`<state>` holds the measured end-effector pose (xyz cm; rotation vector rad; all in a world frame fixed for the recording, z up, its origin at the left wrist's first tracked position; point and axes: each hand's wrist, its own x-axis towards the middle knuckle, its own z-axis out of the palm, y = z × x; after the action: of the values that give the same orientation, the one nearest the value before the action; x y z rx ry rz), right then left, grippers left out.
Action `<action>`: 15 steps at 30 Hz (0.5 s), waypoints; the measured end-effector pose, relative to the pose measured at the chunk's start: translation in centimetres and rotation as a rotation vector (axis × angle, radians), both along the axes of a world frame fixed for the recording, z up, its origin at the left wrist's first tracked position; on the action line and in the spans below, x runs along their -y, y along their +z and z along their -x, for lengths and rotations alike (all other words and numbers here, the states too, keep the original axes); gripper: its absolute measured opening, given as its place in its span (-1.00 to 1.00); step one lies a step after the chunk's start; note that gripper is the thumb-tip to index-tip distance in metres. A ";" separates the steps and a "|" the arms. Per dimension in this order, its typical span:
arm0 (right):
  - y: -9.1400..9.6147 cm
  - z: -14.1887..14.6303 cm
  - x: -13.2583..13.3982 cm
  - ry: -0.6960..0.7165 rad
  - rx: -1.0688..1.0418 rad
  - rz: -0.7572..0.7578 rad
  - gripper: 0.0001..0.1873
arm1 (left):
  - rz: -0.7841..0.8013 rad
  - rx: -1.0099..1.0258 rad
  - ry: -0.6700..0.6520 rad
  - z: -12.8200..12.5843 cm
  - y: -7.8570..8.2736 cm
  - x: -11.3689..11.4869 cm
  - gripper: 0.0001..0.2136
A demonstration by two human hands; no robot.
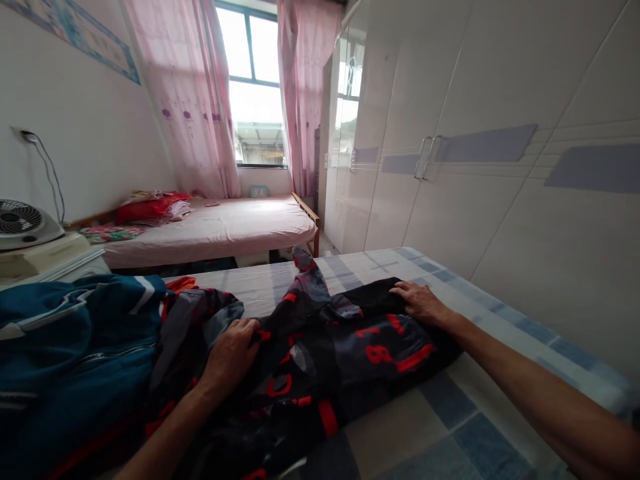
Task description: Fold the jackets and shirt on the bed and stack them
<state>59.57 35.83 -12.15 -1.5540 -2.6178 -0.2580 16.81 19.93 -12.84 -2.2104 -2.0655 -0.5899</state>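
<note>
A black and grey jacket (350,363) with red lettering lies spread across the checked bed. At its upper left part, my left hand (234,353) is closed, fingers curled on the fabric. My right hand (423,303) grips the black edge at the jacket's far right end. One sleeve (307,283) sticks up in folds between my hands and points toward the window. To the left of my left hand, a teal jacket (80,347) with white stripes lies against the dark one. My right thumb is mostly hidden from view.
Beneath the clothes is a bed with a blue and white checked sheet (480,413). White wardrobe doors (450,87) run along the right side. A second bed (235,227) with a pink sheet stands by the window. A fan (25,223) sits at the left.
</note>
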 end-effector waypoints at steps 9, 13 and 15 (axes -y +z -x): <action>0.2 0.4 1.5 -0.058 -0.223 0.009 -0.70 | -0.119 -0.233 -0.059 1.8 0.8 0.8 -0.80; 0.9 0.6 1.5 -0.111 -0.293 0.171 -0.70 | 0.186 -0.171 -0.058 1.8 0.0 2.1 -0.71; 1.9 2.4 0.9 -0.117 -0.383 0.183 -0.72 | 0.253 -0.034 -0.043 1.5 0.6 2.3 -0.72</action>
<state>57.20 34.89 -10.28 -1.6214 -2.3087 0.2561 15.26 17.66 -12.27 -2.3825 -2.1876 -0.3043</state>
